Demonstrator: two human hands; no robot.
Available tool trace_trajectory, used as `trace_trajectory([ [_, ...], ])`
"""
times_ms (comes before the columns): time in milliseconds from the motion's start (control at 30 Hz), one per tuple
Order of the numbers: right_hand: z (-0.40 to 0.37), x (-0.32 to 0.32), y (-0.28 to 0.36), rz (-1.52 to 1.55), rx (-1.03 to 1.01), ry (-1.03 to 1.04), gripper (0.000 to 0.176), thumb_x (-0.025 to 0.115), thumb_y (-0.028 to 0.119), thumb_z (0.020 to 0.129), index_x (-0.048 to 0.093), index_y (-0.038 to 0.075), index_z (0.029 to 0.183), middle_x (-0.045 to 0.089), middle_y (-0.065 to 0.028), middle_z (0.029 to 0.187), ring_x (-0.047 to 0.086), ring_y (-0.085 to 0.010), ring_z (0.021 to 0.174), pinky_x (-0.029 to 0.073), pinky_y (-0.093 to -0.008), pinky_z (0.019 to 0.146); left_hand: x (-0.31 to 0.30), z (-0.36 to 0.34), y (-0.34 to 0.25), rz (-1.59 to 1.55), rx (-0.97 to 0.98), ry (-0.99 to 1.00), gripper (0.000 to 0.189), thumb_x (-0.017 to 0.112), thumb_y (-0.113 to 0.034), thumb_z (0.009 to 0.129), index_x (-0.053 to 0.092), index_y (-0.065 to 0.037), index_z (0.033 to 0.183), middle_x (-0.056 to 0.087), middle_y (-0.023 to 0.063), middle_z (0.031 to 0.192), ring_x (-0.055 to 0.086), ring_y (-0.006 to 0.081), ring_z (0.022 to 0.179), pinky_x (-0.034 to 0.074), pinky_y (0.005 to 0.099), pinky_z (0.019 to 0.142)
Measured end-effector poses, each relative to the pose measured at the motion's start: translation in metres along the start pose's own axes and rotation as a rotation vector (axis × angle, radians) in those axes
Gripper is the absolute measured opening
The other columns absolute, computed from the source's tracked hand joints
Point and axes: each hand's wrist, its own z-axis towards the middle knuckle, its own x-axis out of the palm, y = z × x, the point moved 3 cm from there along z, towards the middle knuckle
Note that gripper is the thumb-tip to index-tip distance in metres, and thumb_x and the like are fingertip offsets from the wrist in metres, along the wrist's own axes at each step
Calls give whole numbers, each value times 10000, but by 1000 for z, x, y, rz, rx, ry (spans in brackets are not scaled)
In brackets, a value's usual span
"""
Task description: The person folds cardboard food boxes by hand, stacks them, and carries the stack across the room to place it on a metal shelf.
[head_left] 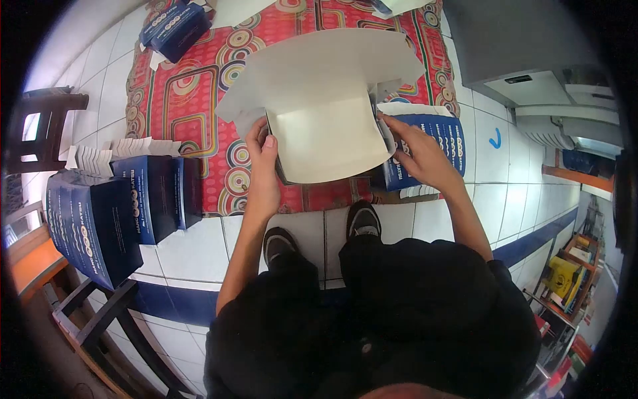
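A partly folded cardboard box (329,136), pale inside with its wide flap spread away from me, is held between both hands above the red patterned mat (193,90). My left hand (263,156) grips its left wall, thumb on the near side and fingers mostly hidden behind. On the right wall, my right hand (420,151) pinches the edge near a side tab. Beneath and beside my right hand lie flat blue printed boxes (448,143), partly covered by the held box.
Blue boxes (93,223) stand in a row at the left. More blue boxes (176,33) lie at the mat's upper left. A dark wooden stool (50,126) is at far left, a grey cabinet (518,40) at upper right. My shoes (363,219) are on white tiles.
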Motion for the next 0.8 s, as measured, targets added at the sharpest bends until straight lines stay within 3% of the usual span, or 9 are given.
trace_trajectory([
  [67, -1, 4, -3, 20, -23, -16, 681, 639, 17, 879, 409, 131, 1510, 643, -233, 1176, 591, -416, 1113, 460, -482, 962, -2, 0, 3, 50, -79, -22, 700, 415, -571, 1013, 264, -116, 1523, 337, 153, 1515, 337, 281, 1412, 301, 447, 1112],
  [133, -1, 7, -4, 23, -42, -36, 668, 623, 6, 883, 406, 116, 1506, 628, -239, 1201, 580, -428, 1132, 457, -483, 975, -1, -5, -3, 91, -101, -34, 713, 415, -615, 996, 261, -176, 1536, 344, 117, 1514, 362, 265, 1397, 352, 459, 1072],
  [300, -2, 13, -2, 73, 18, -5, 646, 583, -23, 887, 394, 75, 1497, 552, -251, 1345, 534, -433, 1231, 443, -465, 1035, 15, -14, -24, 111, -88, -65, 705, 423, -602, 999, 263, -171, 1533, 333, 131, 1515, 361, 281, 1399, 351, 478, 1074],
  [500, -4, 9, 5, 118, -15, -8, 633, 558, -4, 894, 379, 61, 1497, 540, -266, 1350, 517, -439, 1261, 430, -472, 1048, 2, -3, -2, 44, -97, -51, 665, 432, -553, 1013, 270, -167, 1530, 341, 140, 1510, 369, 279, 1399, 367, 483, 1067],
  [600, -5, 6, 17, 65, -24, -12, 557, 550, 70, 919, 400, 44, 1455, 567, -287, 1303, 560, -463, 1200, 441, -484, 1023, 2, 0, -3, 21, 0, -12, 663, 452, -443, 1038, 279, -5, 1505, 338, 248, 1506, 304, 328, 1438, 217, 425, 1189],
  [667, -8, 4, 22, 109, 138, 49, 473, 530, 126, 947, 425, 37, 1400, 591, -305, 1247, 582, -484, 1142, 446, -510, 984, 10, -11, -18, 58, -40, -28, 652, 438, -496, 1024, 273, -110, 1523, 359, 174, 1498, 348, 295, 1413, 317, 465, 1110],
  [733, -7, 0, 29, 143, 265, 66, 404, 507, 172, 976, 437, 34, 1350, 617, -317, 1172, 600, -505, 1075, 448, -537, 937, 11, -11, -20, 62, -40, -27, 645, 441, -485, 1022, 276, -109, 1521, 368, 167, 1493, 354, 292, 1409, 320, 462, 1108],
  [800, -1, 0, 36, 167, 351, 45, 347, 479, 207, 1007, 436, 35, 1305, 644, -324, 1078, 613, -526, 998, 445, -567, 881, 3, -1, -6, 30, -1, -18, 642, 460, -409, 1032, 289, -4, 1500, 366, 226, 1488, 320, 317, 1425, 227, 418, 1184],
])
